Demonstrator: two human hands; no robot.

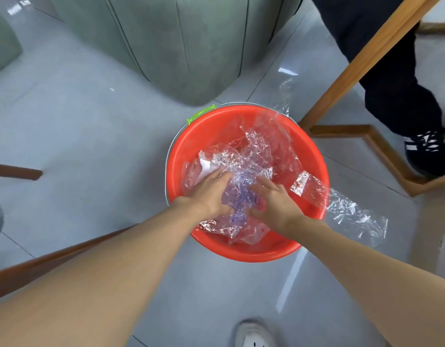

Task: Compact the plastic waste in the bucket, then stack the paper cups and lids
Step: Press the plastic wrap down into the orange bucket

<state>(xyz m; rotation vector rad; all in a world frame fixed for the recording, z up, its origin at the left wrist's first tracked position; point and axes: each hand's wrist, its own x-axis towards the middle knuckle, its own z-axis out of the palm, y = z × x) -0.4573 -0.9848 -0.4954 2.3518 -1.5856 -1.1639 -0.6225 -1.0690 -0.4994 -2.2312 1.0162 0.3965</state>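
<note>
1. The step in hand was the first one, compacting the plastic. Both hands were inside the red bucket (244,249), which stood on the grey tiled floor (79,136).
2. The left hand (208,194) lay palm down on the clear plastic waste (244,159), fingers stretched nearly flat and a little spread; it pressed and gripped nothing.
3. The right hand (276,202) lay just beside it, also palm down and mostly open, its fingers resting on the same crumpled film (whether the thumb pinched a fold underneath, I cannot tell).
4. The plastic was not fully in. One loose sheet (356,217) hung over the right rim onto the floor, and another piece rose above the far rim.
5. As I judge it, the next move called for gathering these hanging parts inward and then pressing down again, because thin film springs back easily.
6. No paper cups or lids were in view, so the stacking was not begun.
</note>
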